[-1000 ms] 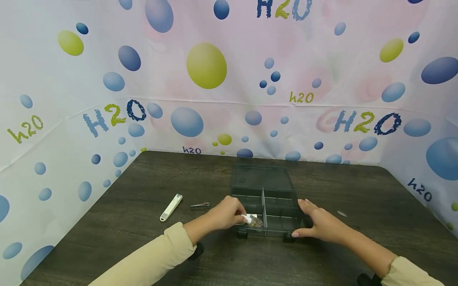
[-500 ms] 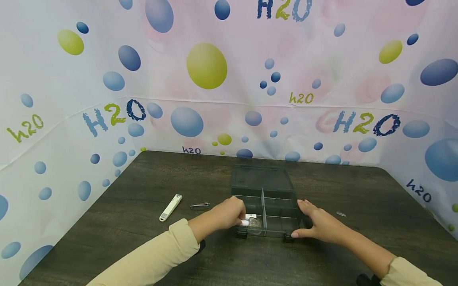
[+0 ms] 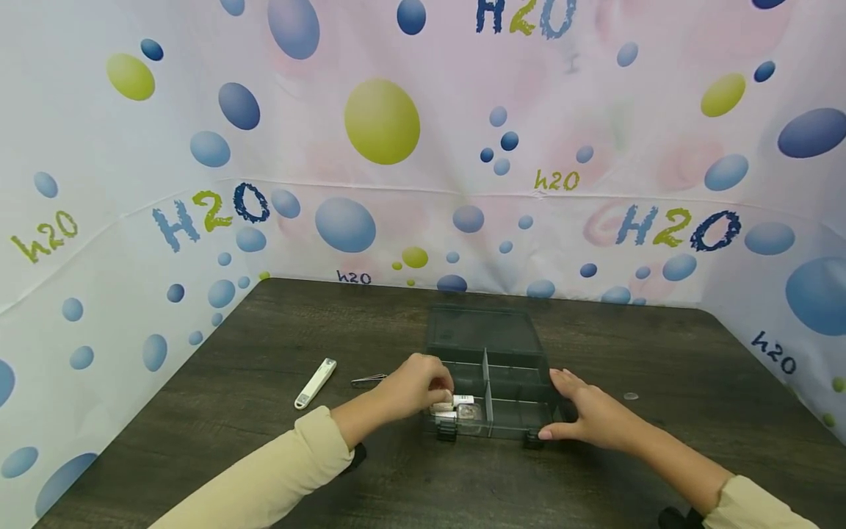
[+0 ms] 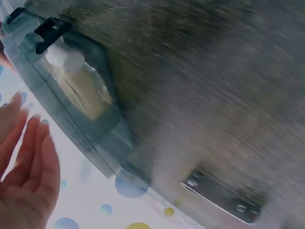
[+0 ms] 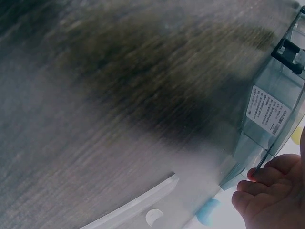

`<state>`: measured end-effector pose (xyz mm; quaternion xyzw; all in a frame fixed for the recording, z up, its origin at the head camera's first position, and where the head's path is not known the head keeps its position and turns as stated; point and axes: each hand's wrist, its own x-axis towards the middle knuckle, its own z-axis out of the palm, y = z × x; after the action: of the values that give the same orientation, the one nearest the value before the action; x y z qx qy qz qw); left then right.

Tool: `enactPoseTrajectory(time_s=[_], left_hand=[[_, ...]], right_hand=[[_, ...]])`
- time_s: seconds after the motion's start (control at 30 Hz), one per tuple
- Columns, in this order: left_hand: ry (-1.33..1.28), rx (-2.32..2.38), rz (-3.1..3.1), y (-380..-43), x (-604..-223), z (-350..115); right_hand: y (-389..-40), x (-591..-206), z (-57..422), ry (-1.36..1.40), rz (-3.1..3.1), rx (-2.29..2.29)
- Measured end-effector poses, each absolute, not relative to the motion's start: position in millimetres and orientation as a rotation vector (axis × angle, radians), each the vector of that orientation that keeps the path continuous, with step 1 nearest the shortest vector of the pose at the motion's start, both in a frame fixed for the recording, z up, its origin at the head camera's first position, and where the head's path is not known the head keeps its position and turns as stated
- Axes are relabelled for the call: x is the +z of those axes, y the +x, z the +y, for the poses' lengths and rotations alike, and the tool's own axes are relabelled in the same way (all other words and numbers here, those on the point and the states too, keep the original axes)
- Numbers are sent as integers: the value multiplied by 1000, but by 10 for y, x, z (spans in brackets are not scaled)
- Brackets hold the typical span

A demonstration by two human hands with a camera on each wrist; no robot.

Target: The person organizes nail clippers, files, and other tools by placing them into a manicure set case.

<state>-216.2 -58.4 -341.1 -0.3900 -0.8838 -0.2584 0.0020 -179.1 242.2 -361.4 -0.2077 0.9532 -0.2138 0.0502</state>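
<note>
A dark see-through divided box [image 3: 489,419] stands on the table with its lid raised at the back. Small clear bottles with white caps [image 3: 464,400] lie in its front left compartment. In the left wrist view, one bottle [image 4: 78,86] has a white cap and pale beige contents. Just over that compartment hovers my left hand [image 3: 416,383], its fingers loosely extended and apart from the bottle in the left wrist view. My right hand [image 3: 591,414] rests on the box's right side, fingers along the wall and thumb by the front latch [image 3: 532,439].
Left of the box lie a long pale flat tool [image 3: 315,383] and a small metal tool [image 3: 368,380], partly hidden by the left hand. A small clear oblong piece [image 3: 631,396] lies to the right. A printed curtain [image 3: 463,147] hangs behind the dark table [image 3: 311,316].
My left hand first pinches a white-capped bottle, lowers it into the front left compartment, then lets go and rises slightly to the left. The right hand stays in place.
</note>
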Motion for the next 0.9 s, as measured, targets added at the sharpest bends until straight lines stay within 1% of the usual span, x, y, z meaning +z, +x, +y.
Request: enactPoseTrajectory(time_s=[0.23, 0.43, 0.67, 0.9], left_hand=[[-899, -947, -2508, -2147, -3399, -877], [-682, -984, -2487, -2164, -3472, -1161], [-625, -929, -2560, -2187, -3632, -1414], [-572, -893, -2633, -2182, -3752, -1502]], right_hand=[[-1796, -3617, 2429, -637, 2911, -646], [-1790, -3615, 2437, -649, 2923, -641], [-1790, -3606, 2433, -642, 2918, -635], [-1789, -3612, 2427, -648, 2925, -637]])
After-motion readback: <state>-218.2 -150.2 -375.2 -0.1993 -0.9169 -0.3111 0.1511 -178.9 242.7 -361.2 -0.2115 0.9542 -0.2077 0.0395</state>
